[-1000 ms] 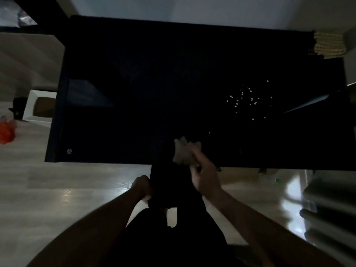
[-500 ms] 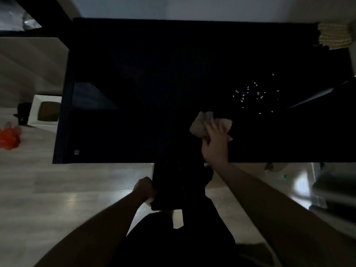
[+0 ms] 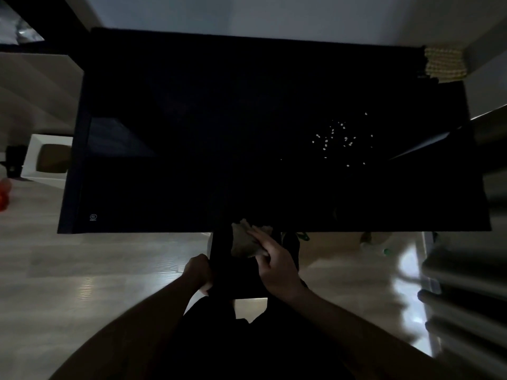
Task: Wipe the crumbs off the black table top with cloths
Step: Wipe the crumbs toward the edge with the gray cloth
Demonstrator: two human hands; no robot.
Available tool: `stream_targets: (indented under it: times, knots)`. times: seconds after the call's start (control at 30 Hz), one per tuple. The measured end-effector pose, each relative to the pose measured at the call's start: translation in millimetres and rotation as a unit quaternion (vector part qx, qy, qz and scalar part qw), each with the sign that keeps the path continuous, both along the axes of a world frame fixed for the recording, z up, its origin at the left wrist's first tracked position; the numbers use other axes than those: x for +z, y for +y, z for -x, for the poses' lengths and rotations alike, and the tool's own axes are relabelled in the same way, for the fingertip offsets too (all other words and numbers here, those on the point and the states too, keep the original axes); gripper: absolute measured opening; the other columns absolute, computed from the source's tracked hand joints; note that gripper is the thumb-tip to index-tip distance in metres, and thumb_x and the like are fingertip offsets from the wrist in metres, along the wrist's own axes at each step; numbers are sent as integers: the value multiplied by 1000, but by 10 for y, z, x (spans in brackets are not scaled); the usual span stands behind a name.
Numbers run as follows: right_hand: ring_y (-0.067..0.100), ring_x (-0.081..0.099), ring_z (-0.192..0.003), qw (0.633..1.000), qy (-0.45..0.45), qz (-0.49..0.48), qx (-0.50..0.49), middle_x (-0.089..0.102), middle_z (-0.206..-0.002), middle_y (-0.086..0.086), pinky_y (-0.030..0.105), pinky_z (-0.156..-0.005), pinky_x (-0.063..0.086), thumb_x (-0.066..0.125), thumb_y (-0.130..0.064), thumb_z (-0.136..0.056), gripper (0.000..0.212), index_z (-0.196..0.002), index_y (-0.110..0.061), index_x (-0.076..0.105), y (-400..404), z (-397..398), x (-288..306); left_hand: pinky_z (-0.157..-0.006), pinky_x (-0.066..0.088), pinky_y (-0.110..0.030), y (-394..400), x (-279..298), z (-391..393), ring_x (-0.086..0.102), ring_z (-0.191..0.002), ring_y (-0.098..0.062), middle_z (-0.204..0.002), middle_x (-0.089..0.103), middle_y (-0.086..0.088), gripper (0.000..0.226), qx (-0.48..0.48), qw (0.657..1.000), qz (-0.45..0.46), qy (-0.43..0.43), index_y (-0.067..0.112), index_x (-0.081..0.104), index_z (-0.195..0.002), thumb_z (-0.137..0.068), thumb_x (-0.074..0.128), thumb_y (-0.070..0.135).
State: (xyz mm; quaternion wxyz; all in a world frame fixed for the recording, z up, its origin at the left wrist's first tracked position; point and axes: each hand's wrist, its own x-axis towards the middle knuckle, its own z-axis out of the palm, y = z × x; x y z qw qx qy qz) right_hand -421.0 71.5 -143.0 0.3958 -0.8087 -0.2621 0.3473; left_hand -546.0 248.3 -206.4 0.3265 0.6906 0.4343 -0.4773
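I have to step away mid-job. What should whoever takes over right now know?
Right hand: holds a crumpled light cloth at the near edge of the black table.
Left hand: grips a dark flat thing held just below that edge; I can't tell what it is.
Crumbs: scattered right of centre, clear of the cloth.
Done: hard to judge.
Left: wipe up that patch. A folded yellowish cloth sits at the far right corner.

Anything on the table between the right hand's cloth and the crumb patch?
Nothing visible. The right hand holds the cloth at the table top's near edge; the crumbs lie farther back and to the right, with only bare black surface between. Lighting is dim, though.
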Motion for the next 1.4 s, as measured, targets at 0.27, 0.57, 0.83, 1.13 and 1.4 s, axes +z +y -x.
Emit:
stream_targets:
  times: [0.27,0.57,0.83,1.13,1.4]
  knots:
    - [3,43,-145,994,-20,-13,-104,50,-154,-10,25,-122,34,55,7,-97,64,-153,-24,49,-483,-1294,238,-72,59,-32,-357,-45,-267,75,-86,-26,-76,71,-8,17,67,997,-3,-36,13,58,-70,-82,62,23]
    - [21,42,-150,975,-114,54,-181,48,-160,6,33,-125,33,53,4,-99,56,-150,-18,54,-901,-3121,210,-66,51,-27,-884,-62,-713,75,-94,-24,-64,58,1,13,82,997,1,-7,12,57,-72,-82,61,19]
    - [36,17,-160,964,-184,186,-50,30,-170,7,57,-129,14,49,-13,-94,64,-157,-18,43,-848,-3477,-332,-75,60,-34,-1199,-25,-1024,74,-84,-27,-81,71,-10,11,145,989,-7,-33,9,59,-78,-80,60,20]
    - [31,21,-160,974,-123,83,170,37,-167,3,56,-128,22,50,-10,-80,73,-152,-18,51,-996,-1965,-328,-64,51,-28,-1256,4,-1076,72,-80,-25,-60,59,0,22,134,991,-4,-27,16,56,-62,-80,62,25]
    - [-8,29,-151,991,28,-5,128,39,-157,-30,27,-128,26,51,5,-93,66,-149,-30,53,-1117,-1379,29,-43,43,-17,-1137,91,-1098,75,-84,-24,-61,60,1,13,102,994,23,-24,7,62,-76,-86,68,13]
